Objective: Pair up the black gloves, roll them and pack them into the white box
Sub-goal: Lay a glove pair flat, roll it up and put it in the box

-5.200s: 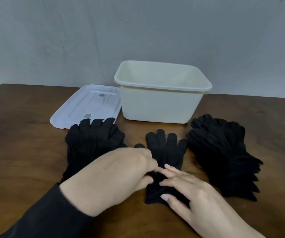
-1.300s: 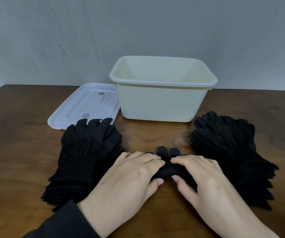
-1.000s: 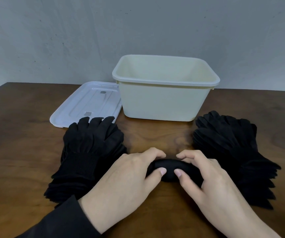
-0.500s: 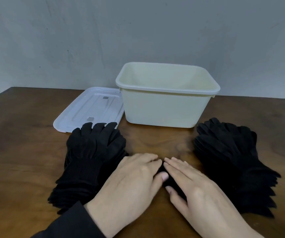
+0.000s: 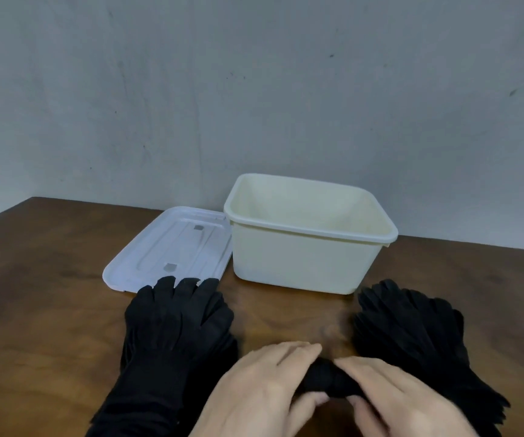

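Both hands, left hand (image 5: 263,386) and right hand (image 5: 389,395), clamped on glove roll (image 5: 330,378); loosen grip before white box (image 5: 301,260), roll probably springs open.

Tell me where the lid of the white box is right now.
In the head view, the lid lies flat on the table, left of the white box and touching it, just behind the left glove pile.
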{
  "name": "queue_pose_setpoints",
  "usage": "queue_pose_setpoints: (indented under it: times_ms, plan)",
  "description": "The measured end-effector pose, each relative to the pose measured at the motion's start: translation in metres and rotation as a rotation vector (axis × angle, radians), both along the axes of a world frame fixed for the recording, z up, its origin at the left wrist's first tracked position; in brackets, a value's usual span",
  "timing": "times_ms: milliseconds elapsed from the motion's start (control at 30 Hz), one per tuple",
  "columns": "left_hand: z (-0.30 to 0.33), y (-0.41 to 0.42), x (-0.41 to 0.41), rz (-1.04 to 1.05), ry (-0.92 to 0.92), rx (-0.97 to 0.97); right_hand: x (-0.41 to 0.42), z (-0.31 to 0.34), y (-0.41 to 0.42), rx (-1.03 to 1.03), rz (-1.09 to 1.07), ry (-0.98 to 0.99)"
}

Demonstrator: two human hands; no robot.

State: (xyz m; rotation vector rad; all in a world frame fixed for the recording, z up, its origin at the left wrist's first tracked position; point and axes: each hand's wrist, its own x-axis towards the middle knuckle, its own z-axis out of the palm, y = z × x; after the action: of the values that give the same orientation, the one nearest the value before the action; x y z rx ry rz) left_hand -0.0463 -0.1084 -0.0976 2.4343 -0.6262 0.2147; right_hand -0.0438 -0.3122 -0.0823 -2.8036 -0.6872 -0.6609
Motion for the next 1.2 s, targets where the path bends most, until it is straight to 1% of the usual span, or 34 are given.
queue_pose_setpoints:
  times_ms: [33, 67, 100, 200, 267, 333, 467, 633, 767, 900, 1067, 1200]
  plan:
    - [0.004, 0.001, 0.0, 0.038, 0.002, -0.072, 0.006, 0.01, -0.011, -0.053, -0.058, 0.008]
    - [0.004, 0.002, 0.0, 0.097, -0.012, -0.143, 0.014, 0.023, -0.025, -0.073, -0.084, 0.0]
    - [0.007, 0.001, -0.001, 0.15, 0.015, -0.216, 0.018, 0.04, -0.037, -0.064, -0.105, 0.015]
    - [0.004, -0.007, 0.006, 0.269, 0.077, -0.372, 0.018, 0.097, -0.056, 0.119, -0.077, 0.036]
    - [0.002, -0.017, 0.014, 0.352, 0.159, -0.406, 0.028, 0.132, -0.049, 0.195, -0.096, 0.01]
    - [-0.001, -0.029, 0.024, 0.419, 0.197, -0.41, 0.053, 0.152, -0.032, 0.205, -0.083, 0.001]
    - [0.004, -0.039, 0.042, 0.461, 0.237, -0.419, 0.124, 0.172, 0.003, 0.151, -0.07, 0.089]
    - [0.002, -0.032, 0.05, 0.402, 0.298, -0.422, 0.21, 0.158, 0.031, -0.067, -0.077, 0.205]
    - [-0.002, -0.03, 0.059, 0.44, 0.353, -0.486, 0.249, 0.139, 0.057, -0.233, -0.05, 0.329]
    - [-0.003, -0.029, 0.061, 0.458, 0.357, -0.488, 0.27, 0.122, 0.091, -0.365, -0.007, 0.412]
    - [-0.003, -0.029, 0.063, 0.45, 0.357, -0.445, 0.289, 0.102, 0.127, -0.497, -0.015, 0.526]
    - [-0.003, -0.029, 0.066, 0.429, 0.345, -0.394, 0.291, 0.081, 0.141, -0.62, 0.03, 0.558]
